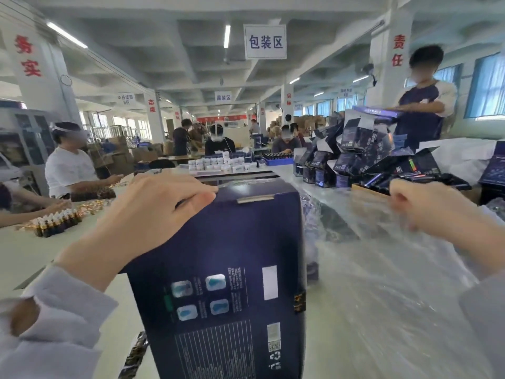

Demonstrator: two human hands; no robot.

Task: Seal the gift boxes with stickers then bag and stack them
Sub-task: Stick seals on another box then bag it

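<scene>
centre of frame: dark blue gift box (218, 269) stands upright on the counter (24, 258), printed panel facing the camera, top flap tucked in. left hand (153, 206) sits on its upper left corner, fingers curled over the top edge, gripping it. right hand (420, 206) at right of frame, fingers curled tight, pinching the clear plastic bag (396, 291) spread just beside the box. black-and-gold sticker (299, 299) on the box's right edge. open dark boxes (363, 154) piled upper right; small bottles (57, 221) at left.

A sign (265, 41) hung overhead; brown vials (58, 220) and white jars (221, 163) stood on tables (24, 250) near seated workers (69, 168).
</scene>
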